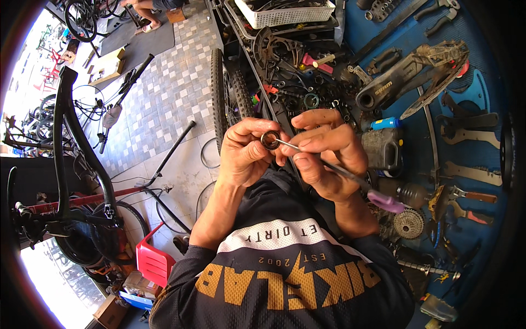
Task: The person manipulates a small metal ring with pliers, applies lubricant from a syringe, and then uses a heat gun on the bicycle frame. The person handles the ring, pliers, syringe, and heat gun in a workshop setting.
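Observation:
My left hand [245, 151] pinches a small round bearing-like ring [269, 140] between thumb and fingers, its open face turned up. My right hand [330, 155] grips a slim metal tool [343, 171] with a purple handle [385, 201], perhaps a screwdriver or a pick. The thin tip reaches the ring's opening; whether it touches the inner wall is too small to tell. Both hands are close together in front of my chest, above my lap.
At right, a blue bench surface carries a crankset [408, 77], hand tools, a cassette [409, 223] and a dark jug [383, 151]. Loose small parts and a white basket [290, 13] lie ahead. A tyre [217, 96], black bike frame [66, 120] and red chair [154, 257] stand left.

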`<state>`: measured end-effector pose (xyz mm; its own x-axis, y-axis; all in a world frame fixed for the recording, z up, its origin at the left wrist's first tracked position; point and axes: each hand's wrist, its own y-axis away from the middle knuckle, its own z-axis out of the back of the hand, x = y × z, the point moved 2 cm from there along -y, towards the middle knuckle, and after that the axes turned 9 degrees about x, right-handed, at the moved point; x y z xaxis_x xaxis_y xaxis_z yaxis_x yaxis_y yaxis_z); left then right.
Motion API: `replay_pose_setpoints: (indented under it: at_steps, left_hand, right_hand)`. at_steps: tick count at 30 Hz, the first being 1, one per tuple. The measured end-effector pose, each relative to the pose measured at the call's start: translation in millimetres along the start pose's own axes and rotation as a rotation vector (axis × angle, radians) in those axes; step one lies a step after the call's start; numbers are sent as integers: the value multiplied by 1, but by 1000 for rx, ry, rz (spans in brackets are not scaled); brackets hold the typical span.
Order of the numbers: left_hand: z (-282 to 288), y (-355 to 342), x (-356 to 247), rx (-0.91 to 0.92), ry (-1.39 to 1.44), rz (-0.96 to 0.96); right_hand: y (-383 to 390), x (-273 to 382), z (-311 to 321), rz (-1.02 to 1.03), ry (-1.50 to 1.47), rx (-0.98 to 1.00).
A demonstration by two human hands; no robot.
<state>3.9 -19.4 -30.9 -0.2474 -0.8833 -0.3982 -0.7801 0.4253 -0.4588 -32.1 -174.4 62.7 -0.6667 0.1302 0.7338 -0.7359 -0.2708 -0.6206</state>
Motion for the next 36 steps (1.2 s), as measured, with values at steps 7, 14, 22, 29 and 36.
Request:
replay_pose_setpoints:
  at_steps: [7, 14, 22, 29, 36]
  left_hand:
    - [-6, 0, -2, -21, 24, 8]
    - [-7, -1, -1, -30, 16, -14]
    - [-6, -1, -2, -61, -5, -39]
    - [-6, -2, -3, -43, -3, -28]
    - [-8, 3, -2, -63, -7, -23]
  right_hand:
    - [0, -4, -2, 148, 262, 54]
    - [2, -1, -5, 111, 245, 42]
    - [-2, 0, -5, 189, 334, 107]
    - [-2, 1, -7, 184, 370, 94]
    - [2, 4, -10, 177, 369, 84]
